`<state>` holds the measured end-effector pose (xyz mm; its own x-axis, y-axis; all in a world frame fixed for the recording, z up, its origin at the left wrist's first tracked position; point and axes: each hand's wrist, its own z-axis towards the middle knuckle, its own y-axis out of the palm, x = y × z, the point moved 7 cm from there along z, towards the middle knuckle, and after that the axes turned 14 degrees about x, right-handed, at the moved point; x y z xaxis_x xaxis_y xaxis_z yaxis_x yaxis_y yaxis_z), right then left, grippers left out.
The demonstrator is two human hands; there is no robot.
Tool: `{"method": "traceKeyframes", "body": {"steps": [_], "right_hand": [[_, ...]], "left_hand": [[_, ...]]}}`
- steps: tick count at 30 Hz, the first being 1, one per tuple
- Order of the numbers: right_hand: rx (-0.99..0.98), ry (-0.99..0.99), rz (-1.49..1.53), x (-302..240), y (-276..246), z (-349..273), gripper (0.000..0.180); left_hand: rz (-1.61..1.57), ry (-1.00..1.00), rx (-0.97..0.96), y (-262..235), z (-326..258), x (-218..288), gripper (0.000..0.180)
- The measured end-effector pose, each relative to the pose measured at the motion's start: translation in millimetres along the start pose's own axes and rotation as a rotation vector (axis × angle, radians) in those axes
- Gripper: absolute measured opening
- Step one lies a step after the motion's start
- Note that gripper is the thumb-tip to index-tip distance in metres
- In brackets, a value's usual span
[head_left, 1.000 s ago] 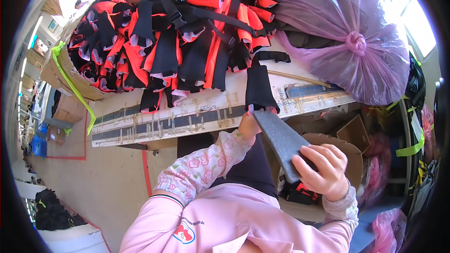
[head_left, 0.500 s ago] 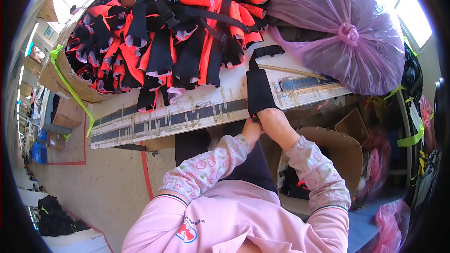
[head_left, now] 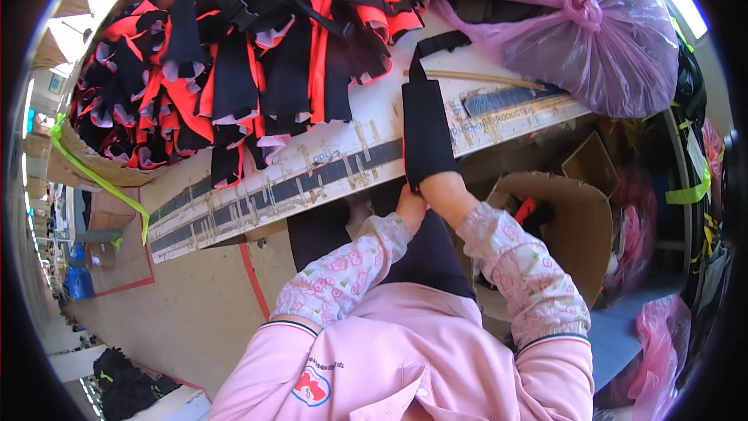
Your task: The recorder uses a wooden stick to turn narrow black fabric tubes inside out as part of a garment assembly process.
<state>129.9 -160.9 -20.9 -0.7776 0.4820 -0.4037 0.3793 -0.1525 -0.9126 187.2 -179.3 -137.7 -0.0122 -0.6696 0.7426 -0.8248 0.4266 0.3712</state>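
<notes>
A black fabric sleeve with a narrow black strap at its far end lies stretched over the table's front edge. My right hand reaches into its near opening; the fingers are hidden inside the cloth. Close beside it, my left hand pinches the sleeve's near left edge, with the fingertips partly covered. Left of the sleeve is a heap of black and bright orange fabric pieces with straps and buckles.
The white table has worn tape strips along its front. A thin wooden stick lies behind the sleeve. A knotted pink plastic bag fills the far right. Below stands an open cardboard box; a carton holds part of the heap.
My right hand is still in the sleeve, which looks straighter and fuller now. My left hand stays at its near edge. The view has shifted slightly.
</notes>
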Motion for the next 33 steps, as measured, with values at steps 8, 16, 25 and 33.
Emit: {"method": "traceKeyframes", "body": {"steps": [8, 16, 25, 33], "right_hand": [[0.25, 0.097, -0.018, 11, 9, 56, 0.03], [0.174, 0.078, -0.013, -40, -4, -26, 0.022], [-0.06, 0.358, 0.145, 1, 12, -1, 0.028], [0.505, -0.287, 0.412, -52, -98, -52, 0.035]], "left_hand": [[0.14, -0.03, -0.077, 11, -10, 13, 0.024], [0.065, 0.36, -0.035, 1, -2, 40, 0.018], [-0.093, 0.016, -0.101, -1, -9, 22, 0.033], [-0.038, 0.16, -0.127, 5, -19, 38, 0.014]]}}
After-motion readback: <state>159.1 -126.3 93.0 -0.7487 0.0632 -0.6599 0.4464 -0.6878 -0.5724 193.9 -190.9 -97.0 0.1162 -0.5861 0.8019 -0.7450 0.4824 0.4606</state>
